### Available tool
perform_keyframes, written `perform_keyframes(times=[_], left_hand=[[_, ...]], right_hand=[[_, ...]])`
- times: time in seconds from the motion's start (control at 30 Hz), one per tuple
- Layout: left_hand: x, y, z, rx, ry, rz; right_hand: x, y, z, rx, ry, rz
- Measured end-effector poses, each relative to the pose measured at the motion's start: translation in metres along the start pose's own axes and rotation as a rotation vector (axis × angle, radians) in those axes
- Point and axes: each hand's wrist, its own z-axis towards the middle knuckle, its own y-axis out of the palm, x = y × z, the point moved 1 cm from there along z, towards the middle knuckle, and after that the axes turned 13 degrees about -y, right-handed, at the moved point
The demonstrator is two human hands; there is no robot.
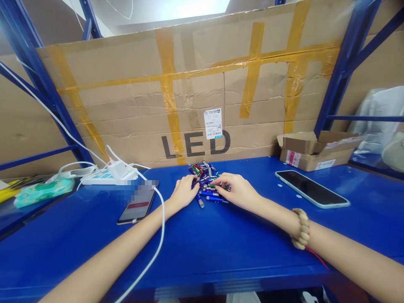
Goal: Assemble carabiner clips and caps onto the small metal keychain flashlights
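Note:
A pile of small shiny metal mini flashlights (pixel 209 193), in blue, red, green and silver, lies at the middle of the blue shelf. My left hand (pixel 184 191) rests against the left side of the pile, its fingers loosely bent and apart from the thumb. From the right, my right hand (pixel 236 189) reaches over the pile. Its thumb and fingertips come together at a green mini flashlight (pixel 213 186), partly hidden by the fingers. One blue mini flashlight (pixel 200 200) points toward me at the pile's front edge, between the hands.
A phone with a lit screen (pixel 139 206) lies left, a white cable (pixel 162 227) crossing over my left forearm. Behind it sits a power strip (pixel 110 174). To the right are a dark-screened phone (pixel 312 188) and an open cardboard box (pixel 315 151). A large cardboard sheet (pixel 132 118) stands behind.

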Motion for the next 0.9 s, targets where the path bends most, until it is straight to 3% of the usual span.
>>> perform_keyframes(times=[0.33,0.57,0.67,0.77,0.9], left_hand=[[-0.001,0.004,0.000,0.051,-0.023,-0.010],[-0.002,-0.008,0.000,0.244,-0.039,-0.256],[-0.001,-0.010,0.000,0.246,0.004,-0.328],[-0.001,-0.006,0.000,0.204,0.012,-0.271],[-0.006,-0.001,0.001,0.245,-0.144,-0.136]], right_hand=[[-0.004,0.002,0.000,-0.037,-0.009,0.009],[-0.002,0.003,0.001,-0.044,-0.021,0.005],[-0.002,0.002,0.001,-0.049,-0.008,-0.011],[-0.003,0.001,0.001,-0.059,0.003,-0.028],[-0.003,0.001,0.000,-0.061,0.003,-0.027]])
